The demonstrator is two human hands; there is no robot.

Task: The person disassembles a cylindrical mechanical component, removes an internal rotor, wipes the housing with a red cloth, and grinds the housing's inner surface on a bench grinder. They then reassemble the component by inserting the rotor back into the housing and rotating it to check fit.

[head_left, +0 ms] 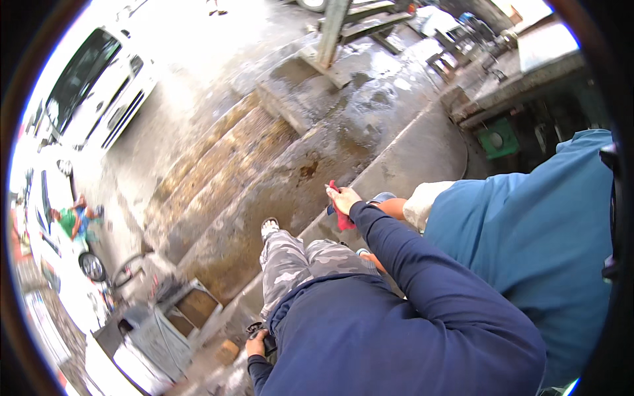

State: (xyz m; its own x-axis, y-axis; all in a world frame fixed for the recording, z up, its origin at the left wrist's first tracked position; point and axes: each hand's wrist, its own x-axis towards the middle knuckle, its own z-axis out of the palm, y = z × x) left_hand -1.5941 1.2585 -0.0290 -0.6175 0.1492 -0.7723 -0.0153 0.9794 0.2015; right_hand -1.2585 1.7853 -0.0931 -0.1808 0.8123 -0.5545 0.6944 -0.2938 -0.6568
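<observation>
My right hand point(343, 198) is stretched forward in a navy sleeve and is shut on a red cloth point(342, 219), which hangs below the fingers. Low at my left side, my left hand point(256, 344) grips a small dark object point(266, 338); I cannot make out what it is. My camouflage trousers point(290, 261) and one light shoe point(269, 228) show between the hands, above a wet concrete floor point(290, 178). A person in a blue shirt point(528, 244) and pale shorts stands close on my right, almost touching my right arm.
Worn concrete steps point(218, 165) run diagonally on the left. A white car point(99, 86) is parked at the upper left, and a person in green point(69, 221) crouches by another white vehicle. A metal post point(330, 33) stands ahead, a green box point(496, 138) sits to the right, and grey metal crates point(165, 323) lie at the lower left.
</observation>
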